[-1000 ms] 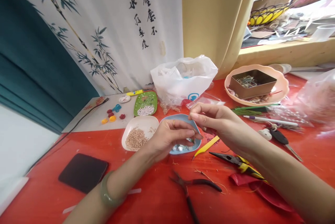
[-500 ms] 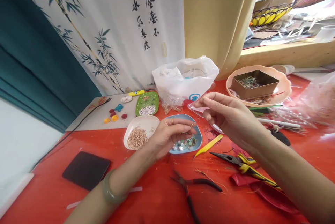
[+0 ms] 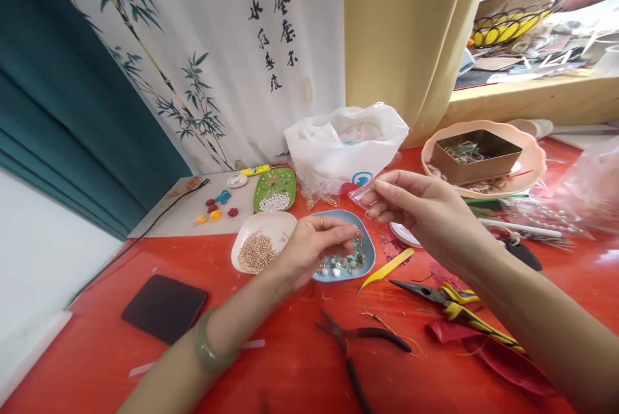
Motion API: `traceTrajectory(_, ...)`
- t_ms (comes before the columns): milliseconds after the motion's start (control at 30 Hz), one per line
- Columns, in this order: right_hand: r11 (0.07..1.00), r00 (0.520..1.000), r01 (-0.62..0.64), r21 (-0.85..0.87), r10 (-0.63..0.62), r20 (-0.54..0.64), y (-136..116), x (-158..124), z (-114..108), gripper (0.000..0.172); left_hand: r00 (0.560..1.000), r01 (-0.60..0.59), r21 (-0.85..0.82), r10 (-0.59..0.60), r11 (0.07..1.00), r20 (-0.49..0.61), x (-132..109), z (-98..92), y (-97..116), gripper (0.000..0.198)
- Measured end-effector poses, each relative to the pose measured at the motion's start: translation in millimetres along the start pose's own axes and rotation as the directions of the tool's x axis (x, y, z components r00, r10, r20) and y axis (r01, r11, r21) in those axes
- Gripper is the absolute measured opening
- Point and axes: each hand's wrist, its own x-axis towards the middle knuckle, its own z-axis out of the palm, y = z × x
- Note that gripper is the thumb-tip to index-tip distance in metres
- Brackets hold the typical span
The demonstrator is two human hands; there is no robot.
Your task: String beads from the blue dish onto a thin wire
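Leftmost, note black pad (image 3: 165, 308); next, cream dish (image 3: 254, 222) holding gold beads (image 3: 258, 253); then left hand (image 3: 316, 245), thumb and forefinger pressed together, over blue tray (image 3: 369, 245) of mixed beads (image 3: 341, 264); rightward, right hand (image 3: 416, 204) raised, thumb meeting forefinger; in either pinch, cannot tell contents; beyond, yellow-handled pliers (image 3: 456, 312).

Glossy red bench (image 3: 290, 356) here, catching the light! Thin crinkled plastic on the white bag (image 3: 333, 153), smooth plastic on the blue tray (image 3: 368, 238), metallic shine on those gold beads (image 3: 258, 252), polished green bangle (image 3: 205, 340), cloth folds in the teal curtain (image 3: 82, 117).
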Motion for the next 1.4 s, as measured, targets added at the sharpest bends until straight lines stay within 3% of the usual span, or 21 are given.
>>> traceTrajectory(133,1.0,0.999,-0.017,0.007,0.017,-0.041,-4,3,-4,0.014,1.0,0.018,0.178,-0.02,0.984,0.009,-4,-4.8,-3,0.016)
traceTrajectory(200,0.999,0.991,-0.009,0.039,0.014,-0.134,-9,5,-9,0.011,0.998,0.034,0.322,-0.046,0.946,0.03,-11,-10.0,-4,0.015)
traceTrajectory(333,0.995,0.949,0.048,0.082,-0.019,-0.316,-21,11,-25,0.007,0.994,0.027,0.64,-0.088,0.768,0.065,-33,-21.7,-9,0.012)
traceTrajectory(533,0.997,0.927,0.061,0.048,-0.039,-0.372,-23,19,-42,0.008,0.969,-0.19,0.858,-0.05,0.477,0.242,-54,-24.4,-23,0.013)
traceTrajectory(667,0.999,0.937,0.046,-0.029,-0.053,-0.345,-17,19,-37,0.004,0.918,-0.367,0.869,-0.024,0.333,0.397,-53,-23.7,-26,0.016)
traceTrajectory(733,0.996,0.947,0.041,-0.08,-0.064,-0.315,-15,17,-32,0.005,0.913,-0.396,0.864,0.036,0.311,0.406,-48,-27.0,-22,0.018)
traceTrajectory(800,0.983,0.96,0.022,-0.18,-0.071,-0.269,-14,15,-27,0.007,0.934,-0.358,0.88,0.128,0.311,0.334,-39,-32.7,-13,0.018)
traceTrajectory(867,0.946,0.975,-0.003,-0.323,-0.069,-0.211,-13,12,-23,0.01,0.961,-0.253,0.911,0.197,0.326,0.196,-28,-39.8,-4,0.016)
traceTrajectory(967,0.877,0.985,-0.006,-0.48,-0.077,-0.153,-11,11,-19,0.014,0.972,-0.155,0.938,0.216,0.311,0.09,-12,-49.7,6,0.015)
traceTrajectory(1100,0.827,0.989,0.029,-0.561,-0.105,-0.103,-5,11,-18,0.024,0.971,-0.203,0.943,0.179,0.265,0.159,4,-55.2,5,0.017)
traceTrajectory(1233,0.789,0.995,0.051,-0.613,-0.092,-0.034,2,14,-18,0.021,0.963,-0.248,0.955,0.148,0.162,0.225,10,-50.8,-2,0.019)
traceTrajectory(1400,0.803,0.999,0.032,-0.595,-0.051,-0.016,5,15,-12,0.018,0.958,-0.258,0.966,0.136,0.035,0.251,14,-43.8,-9,0.021)
